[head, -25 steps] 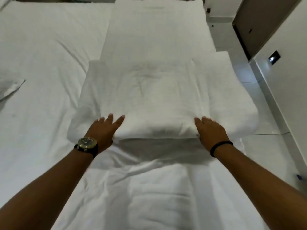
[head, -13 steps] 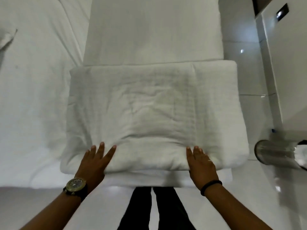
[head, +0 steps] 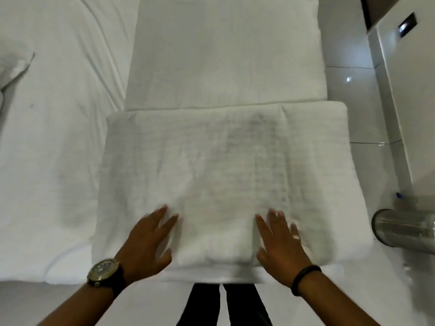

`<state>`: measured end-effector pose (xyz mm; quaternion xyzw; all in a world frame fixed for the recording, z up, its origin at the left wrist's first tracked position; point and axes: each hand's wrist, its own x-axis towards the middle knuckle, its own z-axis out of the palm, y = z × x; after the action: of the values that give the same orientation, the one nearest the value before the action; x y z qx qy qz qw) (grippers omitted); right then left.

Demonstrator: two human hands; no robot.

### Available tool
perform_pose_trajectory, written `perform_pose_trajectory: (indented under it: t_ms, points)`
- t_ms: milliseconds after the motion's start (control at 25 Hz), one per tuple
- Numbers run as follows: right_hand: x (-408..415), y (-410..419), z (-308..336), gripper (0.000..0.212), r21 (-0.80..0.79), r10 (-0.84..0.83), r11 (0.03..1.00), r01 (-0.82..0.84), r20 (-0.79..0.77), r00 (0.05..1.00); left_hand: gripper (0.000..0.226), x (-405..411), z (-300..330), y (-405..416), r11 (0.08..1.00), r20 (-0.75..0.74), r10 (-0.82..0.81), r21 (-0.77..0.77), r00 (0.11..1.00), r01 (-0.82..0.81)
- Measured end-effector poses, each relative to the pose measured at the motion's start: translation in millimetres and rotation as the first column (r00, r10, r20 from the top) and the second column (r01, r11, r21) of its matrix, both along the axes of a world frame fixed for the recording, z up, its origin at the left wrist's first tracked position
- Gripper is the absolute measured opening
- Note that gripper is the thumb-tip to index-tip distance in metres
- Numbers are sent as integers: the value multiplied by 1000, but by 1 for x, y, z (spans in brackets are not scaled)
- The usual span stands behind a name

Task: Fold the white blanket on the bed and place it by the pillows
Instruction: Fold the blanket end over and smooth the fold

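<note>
The white blanket (head: 226, 175) lies folded into a thick rectangle at the near edge of the bed (head: 47, 161). A longer unfolded strip of the same blanket (head: 223, 57) stretches away beyond it. My left hand (head: 146, 241), with a watch on the wrist, lies flat on the near left part of the fold, fingers spread. My right hand (head: 280, 241), with a dark band on the wrist, lies flat on the near right part. A pillow corner (head: 14, 64) shows at the far left edge.
A shiny metal cylinder (head: 404, 229) lies on the floor at the right, close to the bed's corner. A white wall panel (head: 409, 95) with a dark switch plate stands beyond it. My dark trouser legs (head: 226, 304) show below the bed's edge.
The view has tilted down over the bed's edge. Both hands have slid a little further onto the folded blanket and towards each other, fingers flat.
</note>
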<state>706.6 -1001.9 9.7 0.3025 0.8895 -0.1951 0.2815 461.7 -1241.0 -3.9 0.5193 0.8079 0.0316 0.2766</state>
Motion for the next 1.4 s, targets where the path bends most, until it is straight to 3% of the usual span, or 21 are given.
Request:
perform_pose_trajectory:
  t_ms: [80, 120, 160, 240, 320, 360, 440, 520, 640, 760, 840, 1000, 1120, 1200, 1240, 1320, 1400]
  points:
    - [-68, 12, -6, 69, 125, 68, 992, -16, -421, 905, 73, -31, -8, 55, 987, -105, -22, 153, 994, 38]
    - [-108, 19, -11, 64, 177, 122, 984, -29, -543, 831, 72, -46, -13, 87, 984, -165, -26, 172, 986, 54]
    - [-146, 31, -19, 61, 215, 178, 975, -64, -568, 804, 74, -61, -21, 120, 984, -218, -43, 161, 975, 79]
    - [-188, 83, -46, 62, 269, 226, 956, -120, -406, 886, 80, -91, -46, 169, 972, -327, -182, 83, 927, 220]
    - [-161, 158, -81, 76, 372, 109, 928, -30, -194, 975, 86, -130, -71, 188, 925, -423, -337, 18, 841, 379]
    - [-130, 192, -92, 86, 428, 22, 903, 40, -139, 990, 89, -152, -80, 190, 919, -467, -334, 30, 819, 392]
    - [-70, 228, -101, 93, 516, -114, 841, 164, -127, 985, 94, -193, -92, 189, 970, -524, -138, 99, 840, 222]
    - [-43, 232, -96, 89, 506, -254, 816, 278, -117, 960, 97, -219, -90, 180, 995, -512, 48, 101, 857, 5]
    - [-46, 212, -82, 94, 488, -423, 740, 463, -198, 884, 99, -204, -74, 169, 992, -427, 108, 102, 898, -71]
    - [-95, 170, -78, 86, 406, -169, 852, 330, -383, 908, 96, -127, -71, 189, 990, -287, 72, 135, 955, -34]
    - [-122, 149, -88, 81, 390, -6, 907, 158, -363, 932, 91, -76, -80, 207, 991, -237, 20, 131, 971, 12]
    - [-51, 180, -91, 92, 471, -197, 849, 241, -140, 970, 89, -83, -89, 158, 985, -315, 172, 84, 933, -153]
    - [24, 168, -62, 92, 441, -378, 795, 417, -178, 909, 93, -88, -77, 86, 926, -269, 370, 32, 889, -376]
    - [26, 114, -49, 90, 369, -397, 785, 497, -316, 862, 94, -50, -66, 74, 867, -193, 490, 7, 850, -498]
    - [18, 78, -47, 84, 326, -321, 827, 459, -396, 860, 92, -20, -62, 78, 876, -134, 482, 35, 866, -482]
    - [5, 12, -57, 74, 302, -66, 926, 225, -456, 887, 86, 42, -58, 85, 956, -74, 272, 137, 959, -260]
    - [12, -15, -67, 73, 291, -30, 946, 144, -363, 931, 82, 82, -63, 73, 986, -119, 66, 158, 991, -47]
